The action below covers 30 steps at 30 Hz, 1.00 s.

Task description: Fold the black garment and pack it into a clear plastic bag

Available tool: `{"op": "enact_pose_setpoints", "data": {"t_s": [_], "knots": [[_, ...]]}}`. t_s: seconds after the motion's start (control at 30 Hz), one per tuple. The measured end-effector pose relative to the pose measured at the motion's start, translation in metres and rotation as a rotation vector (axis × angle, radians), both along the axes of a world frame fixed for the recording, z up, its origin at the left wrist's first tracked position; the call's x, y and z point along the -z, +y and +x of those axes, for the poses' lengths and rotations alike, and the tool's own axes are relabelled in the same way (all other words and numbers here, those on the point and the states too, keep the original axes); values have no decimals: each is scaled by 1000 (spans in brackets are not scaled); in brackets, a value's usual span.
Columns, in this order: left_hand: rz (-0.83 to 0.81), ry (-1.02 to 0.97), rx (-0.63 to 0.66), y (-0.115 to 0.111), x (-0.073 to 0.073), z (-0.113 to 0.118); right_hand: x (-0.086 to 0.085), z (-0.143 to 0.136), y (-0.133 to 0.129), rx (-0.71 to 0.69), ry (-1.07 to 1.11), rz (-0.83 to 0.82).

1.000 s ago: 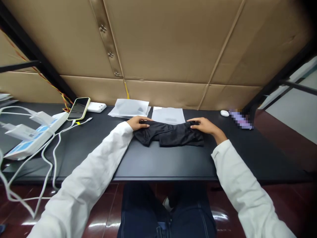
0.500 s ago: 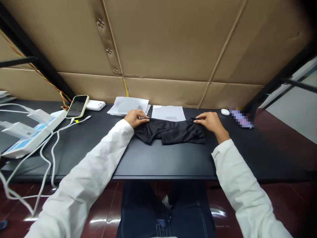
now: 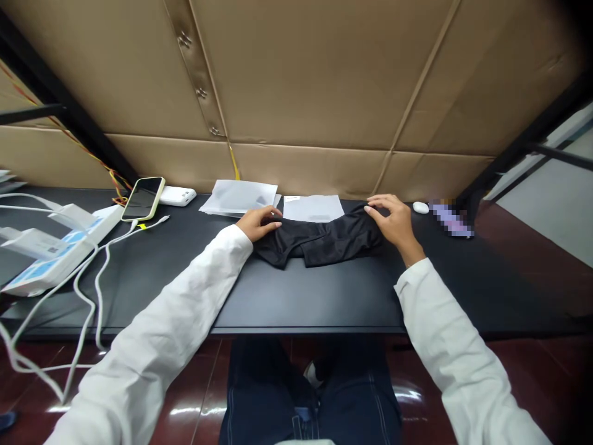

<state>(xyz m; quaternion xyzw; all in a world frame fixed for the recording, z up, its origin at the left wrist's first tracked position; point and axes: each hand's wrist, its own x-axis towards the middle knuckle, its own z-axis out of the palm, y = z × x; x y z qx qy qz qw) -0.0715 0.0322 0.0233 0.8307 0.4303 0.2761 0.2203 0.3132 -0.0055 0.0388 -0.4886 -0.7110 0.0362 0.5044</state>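
A black cloth [image 3: 319,242] lies folded and creased on the dark table, with its right end raised toward the back. My left hand [image 3: 260,224] rests at its upper left corner, thumb and fingers slightly apart; whether cloth is pinched there is hard to see. At the upper right corner, my right hand [image 3: 391,219] grips the cloth between thumb and fingers. White paper sheets [image 3: 241,196] lie behind the cloth, and another sheet [image 3: 312,208] is just beyond its middle.
A phone [image 3: 143,199], a white power bank [image 3: 177,196] and a power strip [image 3: 69,247] with white cables are on the left. To the right are a small white case [image 3: 420,207] and a blurred purple item [image 3: 451,220]. Cardboard [image 3: 301,74] stands behind.
My right hand has moved a little up and away, lifting the cloth's right corner toward the back. The fingers of my left hand have parted slightly.
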Motion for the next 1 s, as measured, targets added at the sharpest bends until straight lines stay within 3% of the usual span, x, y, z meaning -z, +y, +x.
{"op": "enact_pose_setpoints", "data": {"t_s": [0.2, 0.4, 0.53, 0.67, 0.83, 1.0], "knots": [[-43, 251, 99, -8, 9, 8, 3, -17, -3, -213, 288, -222], [-49, 254, 39, -2, 17, 12, 11, -11, 5, -88, 115, -283], [13, 131, 52, 1, 16, 11, 13, -5, 8, -42, 83, -292], [-5, -31, 69, -5, 8, 12, 12, -6, 8, -1, 133, -229], [-59, -209, 65, -11, 3, 16, 6, -9, 5, -75, 257, -164], [88, -80, -12, -8, 9, 14, 10, -4, 5, -19, 56, -241]]}}
